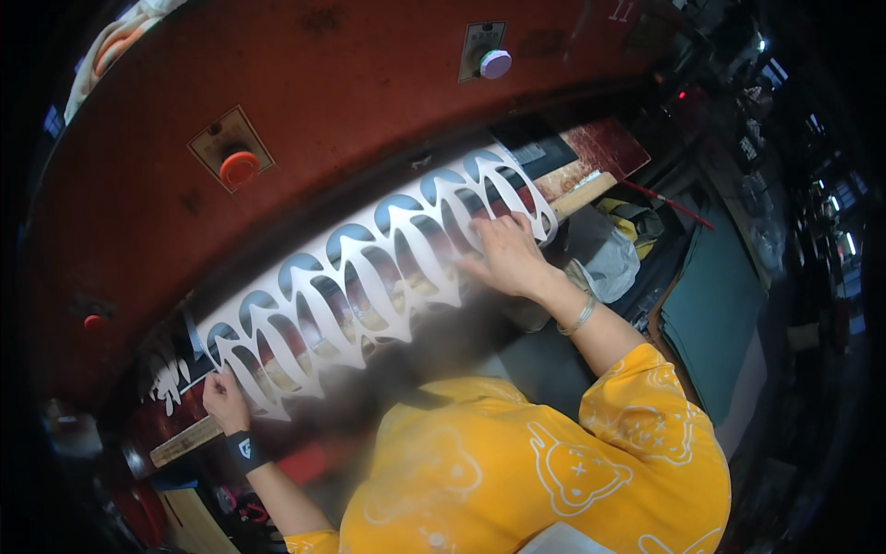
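A white die-cut sheet with a row of large curved openings lies slantwise along the bed of a red machine. Blue-grey and dark red surfaces show through its holes. At its left end, my left hand, with a black wristband, has its fingers closed on the sheet's edge. Toward the right end my right hand lies over the sheet with fingers and thumb spread apart. The sheet's near edge is pointed and partly blurred; any contact under my right fingertips is hard to see.
The machine's red beam spans the far side, bearing a red push button and a pale knob. White scraps hang at the left. Plastic bags and stacked dark green sheets stand at the right.
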Demonstrator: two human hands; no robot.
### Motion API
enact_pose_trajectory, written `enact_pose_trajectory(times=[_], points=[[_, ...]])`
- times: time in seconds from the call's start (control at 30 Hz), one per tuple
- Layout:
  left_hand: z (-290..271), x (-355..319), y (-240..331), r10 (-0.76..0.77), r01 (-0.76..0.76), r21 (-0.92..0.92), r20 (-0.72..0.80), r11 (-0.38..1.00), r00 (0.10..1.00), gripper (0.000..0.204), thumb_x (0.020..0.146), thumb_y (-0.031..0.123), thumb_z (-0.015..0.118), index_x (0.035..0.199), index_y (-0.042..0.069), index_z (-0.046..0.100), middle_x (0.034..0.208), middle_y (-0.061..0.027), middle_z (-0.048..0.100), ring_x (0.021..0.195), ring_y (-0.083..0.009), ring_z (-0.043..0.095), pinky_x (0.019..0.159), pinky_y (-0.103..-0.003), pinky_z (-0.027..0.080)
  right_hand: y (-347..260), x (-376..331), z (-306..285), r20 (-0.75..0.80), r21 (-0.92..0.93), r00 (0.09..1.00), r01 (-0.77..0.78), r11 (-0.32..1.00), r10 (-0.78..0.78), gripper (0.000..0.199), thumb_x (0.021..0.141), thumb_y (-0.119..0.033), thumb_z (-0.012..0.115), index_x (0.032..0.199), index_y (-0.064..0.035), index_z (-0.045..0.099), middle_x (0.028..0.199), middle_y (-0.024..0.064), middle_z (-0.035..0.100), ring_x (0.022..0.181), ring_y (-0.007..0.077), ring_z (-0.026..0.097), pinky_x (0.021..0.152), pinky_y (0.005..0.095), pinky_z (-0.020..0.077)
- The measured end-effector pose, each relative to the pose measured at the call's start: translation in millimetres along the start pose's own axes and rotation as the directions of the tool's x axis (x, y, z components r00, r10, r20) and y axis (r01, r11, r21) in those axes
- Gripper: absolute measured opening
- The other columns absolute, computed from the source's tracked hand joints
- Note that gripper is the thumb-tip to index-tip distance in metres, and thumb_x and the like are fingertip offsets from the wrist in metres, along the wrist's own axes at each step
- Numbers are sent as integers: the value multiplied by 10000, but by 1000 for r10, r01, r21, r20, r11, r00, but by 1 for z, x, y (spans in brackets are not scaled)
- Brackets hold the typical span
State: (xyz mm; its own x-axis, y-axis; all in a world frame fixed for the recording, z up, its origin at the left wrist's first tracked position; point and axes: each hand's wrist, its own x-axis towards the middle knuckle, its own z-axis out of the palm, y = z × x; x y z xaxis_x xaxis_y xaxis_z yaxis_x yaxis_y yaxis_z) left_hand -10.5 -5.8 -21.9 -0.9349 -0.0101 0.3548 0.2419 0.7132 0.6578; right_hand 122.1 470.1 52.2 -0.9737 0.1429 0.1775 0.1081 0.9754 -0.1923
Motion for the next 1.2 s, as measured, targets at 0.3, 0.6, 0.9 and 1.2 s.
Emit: enact_pose_trajectory(times=[0.3,0.6,0.9,1.2], points=[[-2,-2,11,-124,124,2,56,992,991,376,893,206,592,636,36,376,540,6,343,520,-84,315,468,-276,281,8,131,-15,-140,216,968,-173,961,206,539,782,-339,654,1199,-18,540,1188,253,532,1145,354,509,966,412,410],[-6,-4,18,-260,260,17,152,965,954,356,904,161,570,665,44,333,606,17,290,570,-85,265,498,-271,231,10,188,14,-81,447,981,-124,886,178,495,705,-176,667,1190,-93,613,1364,237,429,1221,361,452,1034,397,357],[-7,-1,24,-245,247,-2,125,969,961,363,887,165,586,655,43,335,590,7,294,562,-92,278,496,-271,242,68,194,14,-156,284,968,-145,948,195,452,723,-205,635,1171,-145,631,1362,140,472,1235,379,431,1035,434,344],[-4,-1,22,-146,146,12,25,989,989,347,862,157,602,641,37,363,549,-33,325,518,-129,315,477,-299,257,73,197,23,-165,180,980,-82,980,113,482,722,-235,651,1197,-163,611,1356,152,470,1220,393,434,1018,448,348]])
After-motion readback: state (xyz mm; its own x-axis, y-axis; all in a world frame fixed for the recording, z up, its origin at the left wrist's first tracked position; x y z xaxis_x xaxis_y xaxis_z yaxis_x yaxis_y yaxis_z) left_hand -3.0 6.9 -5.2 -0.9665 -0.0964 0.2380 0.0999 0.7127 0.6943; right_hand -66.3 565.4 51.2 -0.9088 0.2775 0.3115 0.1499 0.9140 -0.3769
